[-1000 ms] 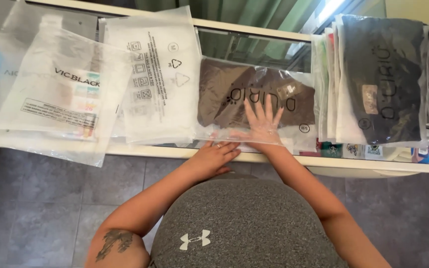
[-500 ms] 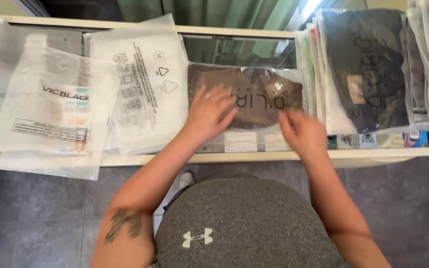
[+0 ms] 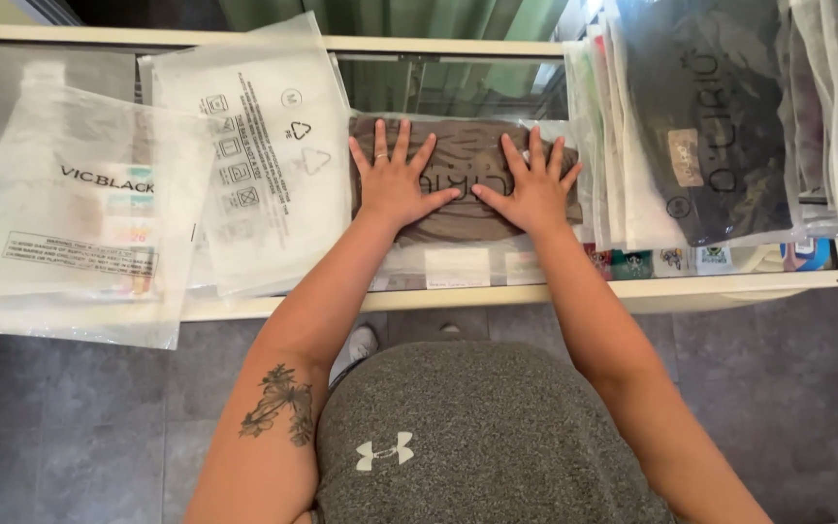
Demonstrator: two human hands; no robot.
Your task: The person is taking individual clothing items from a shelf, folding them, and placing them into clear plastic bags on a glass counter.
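Hands flat on bagged brown garment [image 3: 463,209].
My left hand [image 3: 395,184] and right hand [image 3: 533,189] press, fingers spread wide, gripping nothing; soft, light, slippery film; I judge edges best for holding.

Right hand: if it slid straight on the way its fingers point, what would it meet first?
The right hand lies flat on the bagged brown garment, fingers pointing away from the person. Going on, it would likely cross the bag's far edge onto the glass counter top; depth there is unclear.
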